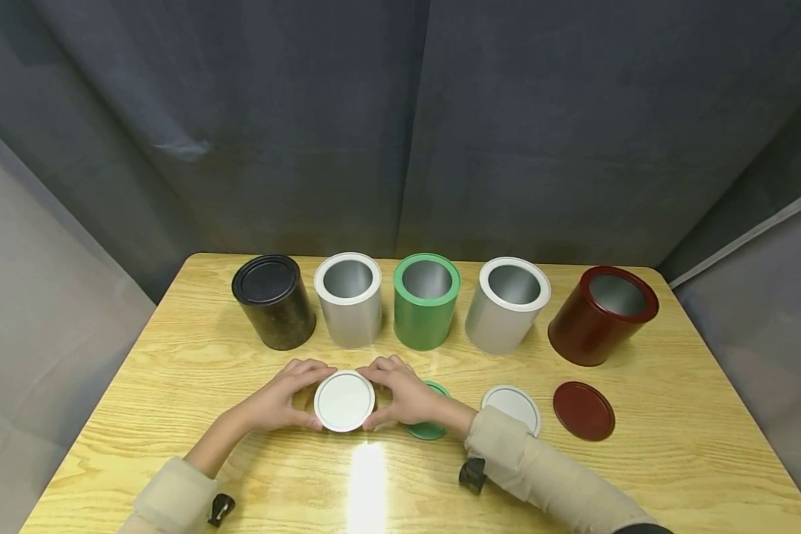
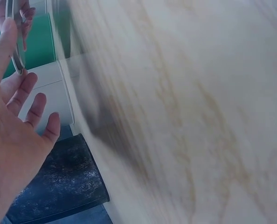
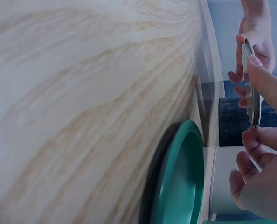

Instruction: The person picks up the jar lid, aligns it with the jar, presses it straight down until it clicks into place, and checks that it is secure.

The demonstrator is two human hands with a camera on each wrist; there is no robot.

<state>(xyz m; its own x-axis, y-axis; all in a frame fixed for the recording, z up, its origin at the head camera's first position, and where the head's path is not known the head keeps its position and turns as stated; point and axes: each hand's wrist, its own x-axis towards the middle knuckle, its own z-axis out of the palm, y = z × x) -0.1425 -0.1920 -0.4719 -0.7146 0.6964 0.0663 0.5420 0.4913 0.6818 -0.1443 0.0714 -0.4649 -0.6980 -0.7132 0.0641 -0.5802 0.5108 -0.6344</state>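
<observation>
A round white lid [image 1: 344,401] is held level above the table between both hands. My left hand [image 1: 282,397] pinches its left edge with thumb and fingertips; my right hand [image 1: 400,393] pinches the right edge the same way. In both wrist views the lid [image 3: 251,84] is seen edge-on, apart from the tabletop. Behind it stands an open white can [image 1: 351,320], left of an open green can [image 1: 426,324]. A green lid [image 1: 429,431] lies on the table, partly hidden under my right wrist; the right wrist view shows its raised rim.
A black can [image 1: 279,311] with its lid on stands at the row's left end. Further right are another open white can [image 1: 500,322] and an open dark red can [image 1: 584,326]. A second white lid [image 1: 512,404] and a dark red lid [image 1: 584,411] lie before them.
</observation>
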